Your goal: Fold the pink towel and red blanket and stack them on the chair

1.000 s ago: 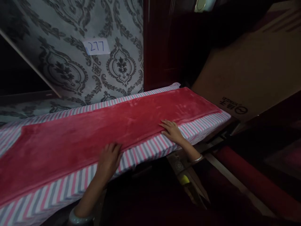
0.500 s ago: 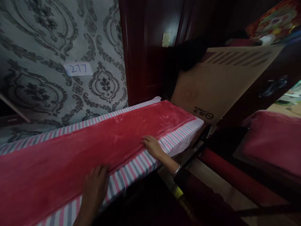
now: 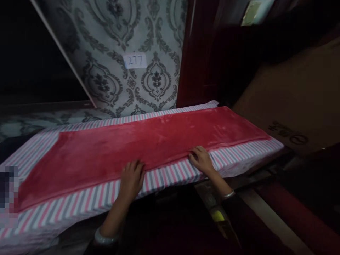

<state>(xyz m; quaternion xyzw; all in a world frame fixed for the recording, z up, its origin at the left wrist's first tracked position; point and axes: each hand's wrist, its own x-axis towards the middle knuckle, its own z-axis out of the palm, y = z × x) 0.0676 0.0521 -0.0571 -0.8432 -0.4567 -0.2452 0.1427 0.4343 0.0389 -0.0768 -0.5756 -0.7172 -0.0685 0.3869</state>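
A long red plush blanket point(image 3: 170, 131), folded into a flat strip, lies on a table covered by a striped pink, grey and white cloth point(image 3: 162, 180). My left hand point(image 3: 132, 179) is at the blanket's near edge, left of the middle, fingers bent down on it and closed at the edge. Farther right along that edge, my right hand point(image 3: 202, 159) has its thumb and fingers curled together at the border, pinching the plush. The fingertips of both hands are partly hidden. Faint creases and lighter brush marks show on the blanket's surface.
A large cardboard box point(image 3: 297, 95) stands beyond the table's right end. Behind the table are a patterned wall with a paper label point(image 3: 135, 60) reading 277, a dark screen point(image 3: 39, 60) and a dark red door point(image 3: 199, 60). A pixelated patch covers the left edge.
The view has swung left, bringing the blanket's left end and the dark screen into sight. Both hands remain at the blanket's near edge; the right hand's fingers look more curled.
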